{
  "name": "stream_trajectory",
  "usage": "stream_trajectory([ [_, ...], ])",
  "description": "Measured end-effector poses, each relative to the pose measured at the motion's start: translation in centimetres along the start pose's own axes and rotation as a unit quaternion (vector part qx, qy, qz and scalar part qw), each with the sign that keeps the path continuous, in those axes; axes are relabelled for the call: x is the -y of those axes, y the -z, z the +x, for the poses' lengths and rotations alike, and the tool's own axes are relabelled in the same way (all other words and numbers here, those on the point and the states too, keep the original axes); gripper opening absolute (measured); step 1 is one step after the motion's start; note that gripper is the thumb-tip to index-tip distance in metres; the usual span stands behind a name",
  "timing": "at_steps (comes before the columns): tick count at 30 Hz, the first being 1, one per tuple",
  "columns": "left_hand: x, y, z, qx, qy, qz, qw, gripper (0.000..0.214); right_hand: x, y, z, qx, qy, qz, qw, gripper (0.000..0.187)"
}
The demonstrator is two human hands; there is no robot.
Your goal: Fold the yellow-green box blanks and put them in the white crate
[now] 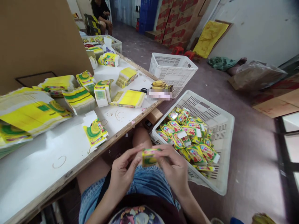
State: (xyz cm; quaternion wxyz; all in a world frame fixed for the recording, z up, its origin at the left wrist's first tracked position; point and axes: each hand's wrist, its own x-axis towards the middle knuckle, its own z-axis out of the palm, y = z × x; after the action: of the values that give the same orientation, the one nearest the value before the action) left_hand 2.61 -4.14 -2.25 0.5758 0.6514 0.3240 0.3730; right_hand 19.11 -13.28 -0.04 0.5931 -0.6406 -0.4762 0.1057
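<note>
Between my two hands, above my lap, is a small yellow-and-green printed carton (149, 157), slightly blurred. My left hand (125, 169) pinches its left end with thumb and fingers. At its right end, the fingers of my right hand (171, 165) close on it. To the right of my hands, a white plastic crate (224, 149) holds many similar folded cartons (187, 133). A small stack of flat cartons (95, 132) lies near the table edge, left of and beyond my hands.
The white table (67, 149) bears several stacks of flat cartons (128, 98), scissors (143, 90) and bananas (161, 84). A second white crate (174, 67) stands beyond the filled one. A large cardboard sheet (42, 40) rises at left. A person (102, 15) sits at the back.
</note>
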Motion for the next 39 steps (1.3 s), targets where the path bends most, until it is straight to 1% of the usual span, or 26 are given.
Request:
stream_trajectory([
  [1, 0.2, 1.0, 0.6, -0.032, -0.011, 0.054, 0.998, 0.031, -0.3, 1.1, 0.3, -0.036, 0.010, -0.030, 0.999, 0.011],
  [2, 0.5, 2.2, 1.4, -0.088, -0.025, 0.127, 0.988, 0.039, -0.7, 2.3, 0.7, -0.114, 0.048, -0.140, 0.982, 0.008],
  [3, 0.8, 3.6, 2.3, -0.161, -0.033, 0.217, 0.962, 0.046, -1.1, 3.4, 1.0, -0.164, 0.062, -0.234, 0.956, 0.003],
  [4, 1.2, 5.2, 3.2, -0.229, -0.018, 0.289, 0.929, 0.055, -1.6, 4.3, 1.2, -0.179, 0.062, -0.293, 0.937, 0.011],
  [5, 1.7, 6.8, 4.0, -0.275, 0.010, 0.345, 0.897, 0.066, -2.1, 5.0, 1.4, -0.173, 0.060, -0.322, 0.929, 0.018],
  [6, 2.1, 8.4, 4.8, -0.301, 0.052, 0.392, 0.868, 0.078, -2.5, 5.3, 1.5, -0.162, 0.054, -0.332, 0.928, 0.022],
  [7, 2.6, 9.8, 5.4, -0.295, 0.109, 0.423, 0.850, 0.087, -2.8, 5.2, 1.4, -0.143, 0.043, -0.325, 0.934, 0.024],
  [8, 3.0, 11.0, 5.8, -0.278, 0.165, 0.427, 0.844, 0.089, -2.9, 4.8, 1.3, -0.124, 0.032, -0.308, 0.943, 0.022],
  [10, 3.5, 12.7, 6.1, -0.266, 0.224, 0.431, 0.833, 0.080, -2.8, 3.4, 0.9, -0.089, 0.012, -0.261, 0.961, 0.017],
  [11, 3.5, 13.1, 6.0, -0.272, 0.231, 0.431, 0.829, 0.070, -2.5, 2.5, 0.7, -0.074, 0.008, -0.238, 0.968, 0.014],
  [13, 2.8, 13.2, 5.4, -0.309, 0.196, 0.419, 0.831, 0.049, -1.7, 0.8, 0.5, -0.058, 0.010, -0.199, 0.978, 0.010],
  [15, 1.4, 12.0, 4.5, -0.330, 0.135, 0.380, 0.854, 0.038, -0.5, -0.9, 0.6, -0.037, 0.024, -0.161, 0.986, 0.009],
  [16, 0.6, 11.0, 3.8, -0.317, 0.105, 0.356, 0.873, 0.037, 0.1, -1.7, 0.6, -0.018, 0.035, -0.144, 0.989, 0.012],
  [17, -0.2, 9.8, 3.1, -0.288, 0.086, 0.340, 0.891, 0.036, 0.6, -2.4, 0.6, 0.012, 0.046, -0.128, 0.991, 0.017],
  [19, -1.6, 6.9, 1.7, -0.199, 0.054, 0.301, 0.931, 0.025, 1.4, -3.7, 0.6, 0.082, 0.063, -0.105, 0.989, 0.034],
  [20, -2.0, 5.5, 1.0, -0.129, 0.016, 0.243, 0.961, 0.021, 1.7, -4.2, 0.5, 0.111, 0.064, -0.095, 0.987, 0.043],
  [21, -2.2, 4.3, 0.5, -0.071, -0.002, 0.202, 0.977, 0.018, 1.8, -4.6, 0.4, 0.129, 0.058, -0.084, 0.986, 0.050],
  [22, -2.4, 3.3, 0.1, -0.044, -0.008, 0.168, 0.985, 0.016, 1.7, -4.9, 0.2, 0.136, 0.046, -0.071, 0.987, 0.053],
  [24, -2.3, 2.1, -0.4, -0.014, 0.007, 0.110, 0.994, 0.015, 1.5, -5.1, -0.2, 0.119, 0.012, -0.043, 0.992, 0.046],
  [26, -2.0, 1.7, -0.3, 0.036, 0.049, 0.043, 0.997, 0.018, 1.2, -5.1, -0.8, 0.085, -0.031, -0.012, 0.996, 0.033],
  [27, -1.9, 1.7, -0.2, 0.075, 0.075, -0.004, 0.994, 0.021, 1.1, -5.1, -1.1, 0.072, -0.052, 0.005, 0.996, 0.027],
  [29, -1.4, 1.6, 0.0, 0.146, 0.122, -0.106, 0.976, 0.034, 1.0, -5.2, -1.6, 0.065, -0.088, 0.042, 0.993, 0.019],
  [31, -0.9, 1.4, 0.0, 0.184, 0.159, -0.189, 0.951, 0.045, 1.1, -5.4, -1.8, 0.070, -0.110, 0.073, 0.989, 0.015],
  [33, -0.2, 1.0, -0.2, 0.186, 0.179, -0.231, 0.938, 0.049, 1.3, -5.6, -1.9, 0.074, -0.118, 0.105, 0.985, 0.011],
  [35, 0.3, 0.7, -0.5, 0.182, 0.182, -0.246, 0.934, 0.050, 1.3, -5.7, -1.8, 0.076, -0.118, 0.125, 0.982, 0.008],
  [39, 0.6, 0.7, -1.0, 0.178, 0.205, -0.262, 0.926, 0.056, 1.2, -5.4, -1.6, 0.083, -0.111, 0.117, 0.983, 0.004],
])
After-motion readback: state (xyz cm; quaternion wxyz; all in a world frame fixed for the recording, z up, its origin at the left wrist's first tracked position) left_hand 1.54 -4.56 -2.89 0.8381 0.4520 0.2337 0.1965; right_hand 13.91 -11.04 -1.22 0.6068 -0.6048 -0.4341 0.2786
